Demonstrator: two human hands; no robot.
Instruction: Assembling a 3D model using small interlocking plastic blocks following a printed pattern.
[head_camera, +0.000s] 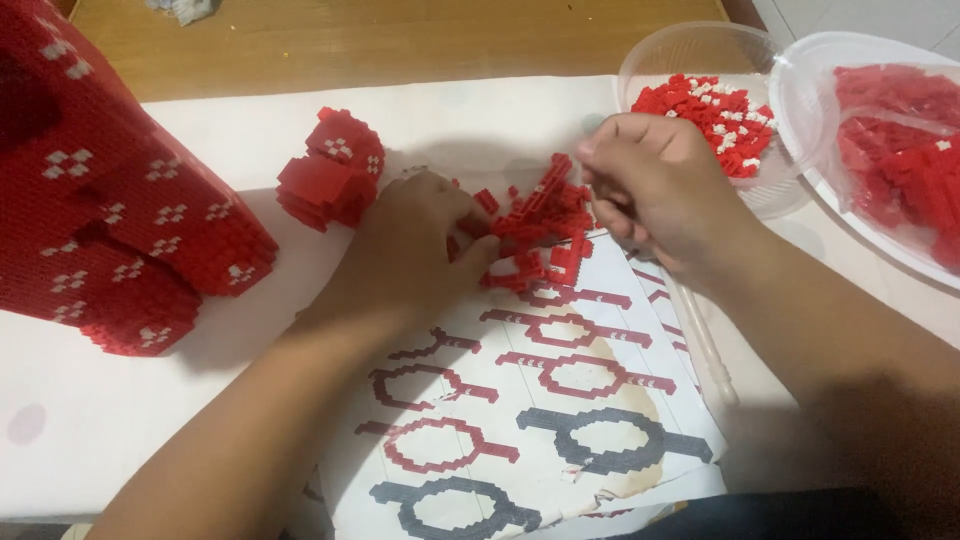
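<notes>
A single head-worn camera is looking steeply down from close above, facing forward across the counter (90, 430) toward its far wooden edge (400, 40).

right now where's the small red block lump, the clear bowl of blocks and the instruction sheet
small red block lump (330, 170), head view, on its middle face
clear bowl (690, 50), head view, on its far rim
instruction sheet (540, 440), head view, on a white patch between the printed ring patterns

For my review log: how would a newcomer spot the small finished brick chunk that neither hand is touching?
Start at the big red brick model on the left. Just right of it, on the white sheet, sits the small red chunk. Unlike the loose bricks, it is compact and bears a white diamond.
</notes>
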